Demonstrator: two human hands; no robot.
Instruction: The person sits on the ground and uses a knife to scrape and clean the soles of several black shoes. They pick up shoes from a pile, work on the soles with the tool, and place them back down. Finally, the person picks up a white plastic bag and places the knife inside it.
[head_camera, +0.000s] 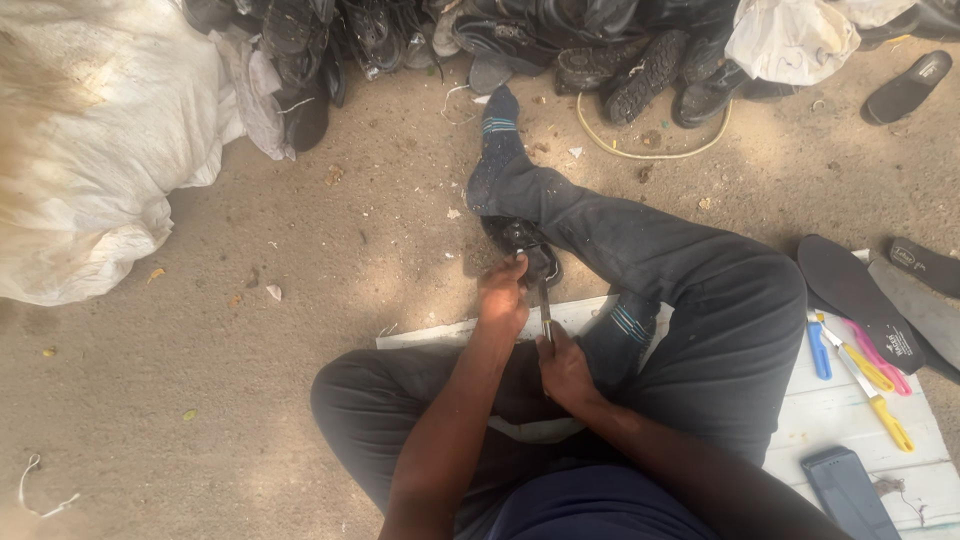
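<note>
Nearest me, my right hand (566, 366) grips a thin tool (546, 312), its long axis pointing away toward the black shoe (522, 243); my left hand (502, 296) clasps that shoe's near end, under my leg.

Landmark: black shoe (525, 245) on the sandy floor (330, 260), pinned under the outstretched leg (600, 225).

- Left of shoe: open floor, only small scraps, until the white sack (90, 150) far left.
- Beyond shoe: socked foot (497, 125), then a short strip of floor with a loop of cord (650, 150), then the pile of dark shoes (600, 50).
- Right of shoe: blocked by the leg and bent knee (750, 290).
- Near side of shoe: tight; left hand (503, 295) on the shoe, right hand (565, 365) with a thin tool (546, 310), white board (440, 333) beneath.
- Far right of shoe, past the knee: board crowded with insoles (860, 290), coloured cutters (865, 365), a dark flat case (848, 490).
</note>
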